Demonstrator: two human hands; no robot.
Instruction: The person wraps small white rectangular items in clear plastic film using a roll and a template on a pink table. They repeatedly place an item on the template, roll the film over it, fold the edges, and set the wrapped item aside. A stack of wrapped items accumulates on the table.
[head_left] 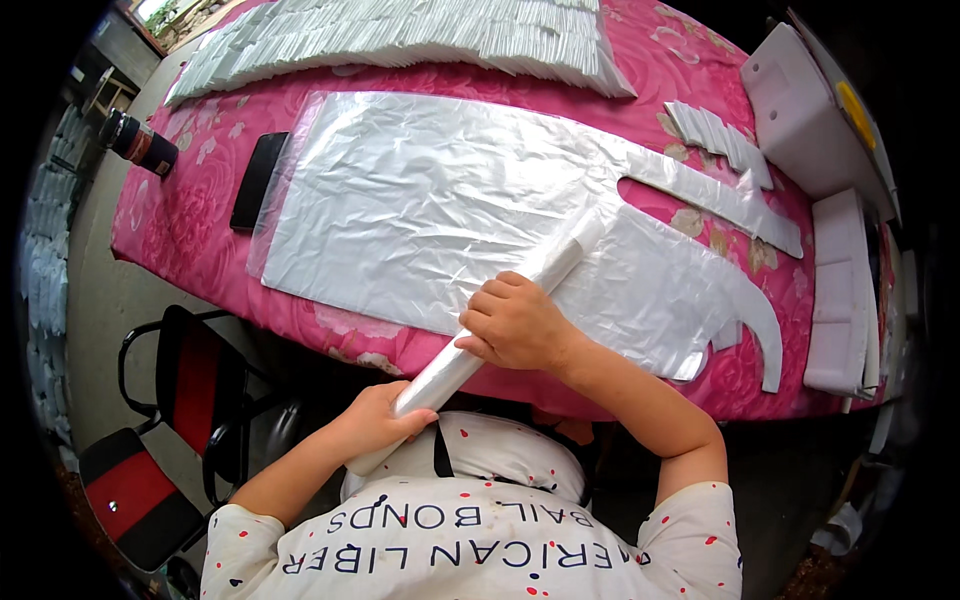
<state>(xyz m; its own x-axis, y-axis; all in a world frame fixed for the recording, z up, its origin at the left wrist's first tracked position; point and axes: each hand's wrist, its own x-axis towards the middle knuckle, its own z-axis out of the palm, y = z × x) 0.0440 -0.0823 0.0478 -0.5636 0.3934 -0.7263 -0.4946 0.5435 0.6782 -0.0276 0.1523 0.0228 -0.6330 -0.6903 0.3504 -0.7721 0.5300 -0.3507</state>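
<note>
A long roll of thin white plastic film [555, 255] slants from my body up over the table. Near its lower end, my left hand [385, 418] is wrapped round it. Farther up, the fingers of my right hand [512, 322] curl over the same roll. Under the roll's upper end lies a flat stack of white plastic bags [400, 180], wrinkled and shiny, with handle strips and a cut-out on the right side. A corner of the stack hangs close to the table's front edge.
A pink flowered cloth [190, 225] covers the table. Rows of folded white bags [400, 40] line its back. At left are a black phone [258, 180] and a dark bottle [140, 143]; at right, white foam boxes [838, 290]. Red and black chairs [195, 370] stand lower left.
</note>
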